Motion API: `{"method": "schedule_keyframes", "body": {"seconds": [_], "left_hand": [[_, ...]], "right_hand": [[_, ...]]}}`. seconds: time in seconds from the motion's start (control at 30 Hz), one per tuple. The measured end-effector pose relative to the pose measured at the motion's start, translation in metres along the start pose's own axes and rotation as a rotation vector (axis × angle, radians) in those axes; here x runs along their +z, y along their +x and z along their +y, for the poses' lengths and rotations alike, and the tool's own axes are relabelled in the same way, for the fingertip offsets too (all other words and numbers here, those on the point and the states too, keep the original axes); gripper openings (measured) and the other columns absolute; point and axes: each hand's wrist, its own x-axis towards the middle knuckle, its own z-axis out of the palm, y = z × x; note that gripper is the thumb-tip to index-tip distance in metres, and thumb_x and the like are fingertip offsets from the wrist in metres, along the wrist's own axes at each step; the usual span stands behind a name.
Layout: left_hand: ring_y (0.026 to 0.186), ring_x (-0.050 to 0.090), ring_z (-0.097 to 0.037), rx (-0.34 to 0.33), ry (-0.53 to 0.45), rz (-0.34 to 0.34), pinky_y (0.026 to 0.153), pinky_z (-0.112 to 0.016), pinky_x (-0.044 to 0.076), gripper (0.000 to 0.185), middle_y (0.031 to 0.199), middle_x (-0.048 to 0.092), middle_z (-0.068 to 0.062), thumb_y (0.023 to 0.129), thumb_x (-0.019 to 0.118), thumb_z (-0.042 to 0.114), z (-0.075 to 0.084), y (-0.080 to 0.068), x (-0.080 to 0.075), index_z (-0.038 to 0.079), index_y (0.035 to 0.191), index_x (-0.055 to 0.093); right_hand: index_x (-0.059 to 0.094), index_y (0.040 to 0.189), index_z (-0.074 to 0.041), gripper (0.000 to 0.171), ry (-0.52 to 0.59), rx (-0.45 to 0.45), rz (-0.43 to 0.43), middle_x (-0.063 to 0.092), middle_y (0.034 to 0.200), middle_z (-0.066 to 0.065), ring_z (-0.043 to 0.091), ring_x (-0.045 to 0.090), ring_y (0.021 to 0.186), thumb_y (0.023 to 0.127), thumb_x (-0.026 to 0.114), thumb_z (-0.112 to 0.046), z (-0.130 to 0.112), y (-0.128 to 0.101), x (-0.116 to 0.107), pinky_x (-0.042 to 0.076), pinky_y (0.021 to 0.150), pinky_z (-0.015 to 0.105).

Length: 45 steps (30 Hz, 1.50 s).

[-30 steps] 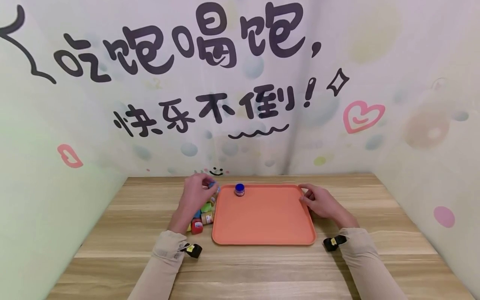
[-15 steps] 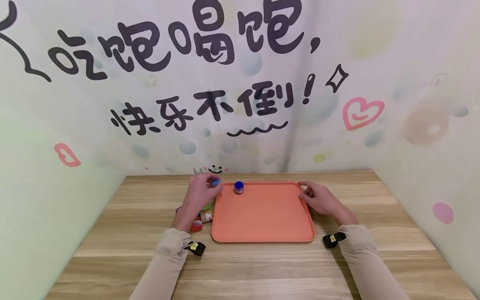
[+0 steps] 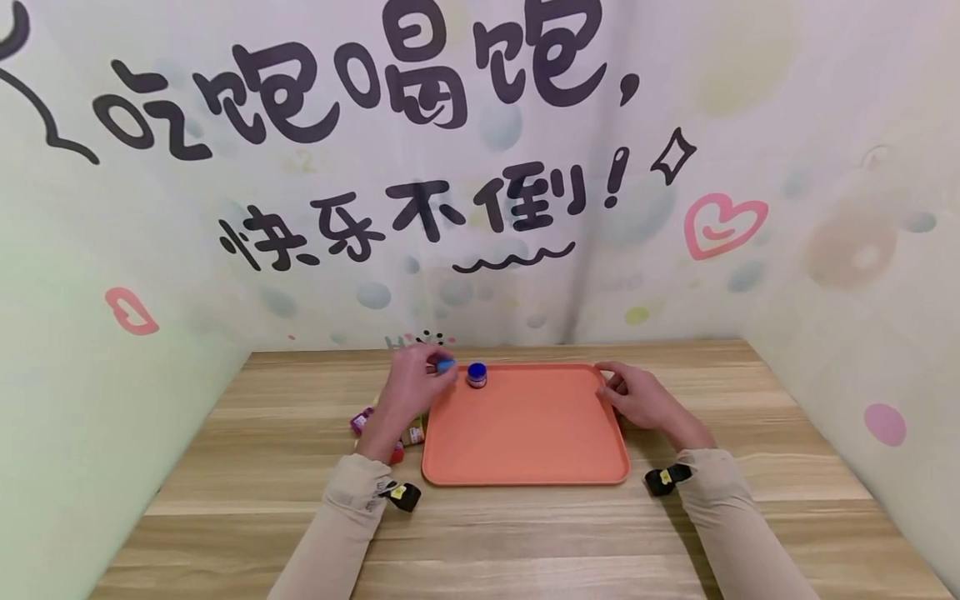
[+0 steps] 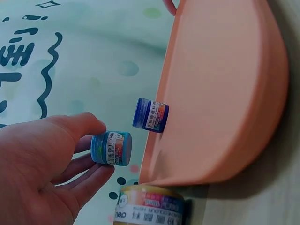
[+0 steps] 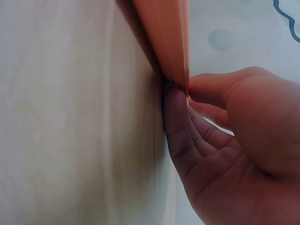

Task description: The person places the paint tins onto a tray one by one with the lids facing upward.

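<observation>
My left hand (image 3: 412, 385) pinches a light blue paint jar (image 4: 111, 148) between thumb and fingers, over the far left corner of an orange tray (image 3: 525, 429). Close to its right, a dark blue paint jar (image 3: 477, 375) stands on the tray near the back rim. In the left wrist view the held jar has a printed label and its base faces the tray. On the other side, my right hand (image 3: 639, 400) grips the tray's right rim near the back corner, with thumb and fingers on either side of the edge.
Several more paint jars lie left of the tray, partly hidden by my left arm: a purple one (image 3: 362, 421), a gold-brown one (image 3: 415, 432) and a red one (image 3: 397, 454). A printed wall (image 3: 480, 300) rises behind the wooden table (image 3: 525, 542).
My left hand has lifted the light blue jar from the group beside the tray and carried it right, over the tray's corner. The right hand keeps its place on the rim.
</observation>
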Motion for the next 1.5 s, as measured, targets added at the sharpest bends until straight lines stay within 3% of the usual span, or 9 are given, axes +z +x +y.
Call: {"method": "schedule_keyframes", "body": {"seconds": [0.17, 0.4, 0.5, 0.73, 1.5], "left_hand": [[0.100, 0.080, -0.027, 0.026, -0.005, 0.010, 0.087, -0.040, 0.068, 0.011, 0.108, 0.079, -0.014, 0.096, 0.082, 0.014, 0.002, 0.001, 0.005, 0.006, 0.103, 0.079], [0.106, 0.080, -0.030, 0.079, -0.004, 0.014, 0.088, -0.039, 0.067, 0.016, 0.133, 0.075, -0.020, 0.095, 0.085, 0.017, 0.005, 0.005, 0.012, 0.003, 0.102, 0.081], [0.109, 0.078, -0.032, 0.097, 0.007, 0.026, 0.090, -0.041, 0.067, 0.016, 0.129, 0.076, -0.022, 0.094, 0.085, 0.016, 0.007, 0.007, 0.014, 0.002, 0.101, 0.081], [0.097, 0.074, -0.028, 0.147, 0.076, 0.056, 0.086, -0.041, 0.066, 0.014, 0.100, 0.078, -0.013, 0.095, 0.086, 0.019, 0.011, 0.008, 0.017, 0.006, 0.099, 0.080], [0.094, 0.078, -0.025, 0.133, -0.063, 0.015, 0.083, -0.035, 0.068, 0.009, 0.106, 0.075, -0.015, 0.096, 0.082, 0.015, 0.024, 0.017, 0.040, 0.008, 0.101, 0.079]], "right_hand": [[0.055, 0.151, 0.003, 0.049, 0.002, 0.003, -0.001, 0.073, 0.106, 0.015, 0.018, 0.067, 0.086, 0.108, 0.067, -0.016, 0.001, -0.002, 0.000, 0.057, 0.076, 0.032], [0.055, 0.151, 0.003, 0.049, 0.002, -0.011, 0.003, 0.073, 0.105, 0.014, 0.017, 0.066, 0.085, 0.107, 0.068, -0.014, 0.001, -0.002, -0.001, 0.056, 0.076, 0.033], [0.056, 0.150, 0.002, 0.048, 0.002, -0.010, 0.011, 0.073, 0.104, 0.013, 0.016, 0.066, 0.084, 0.107, 0.068, -0.015, 0.001, -0.002, -0.001, 0.057, 0.076, 0.033], [0.056, 0.150, 0.003, 0.048, 0.011, -0.021, 0.006, 0.073, 0.104, 0.014, 0.017, 0.066, 0.085, 0.107, 0.068, -0.015, 0.002, 0.000, -0.001, 0.057, 0.077, 0.034], [0.055, 0.151, 0.003, 0.049, 0.015, -0.003, 0.001, 0.072, 0.104, 0.013, 0.017, 0.065, 0.085, 0.108, 0.067, -0.015, 0.001, -0.002, 0.000, 0.056, 0.075, 0.030]]}}
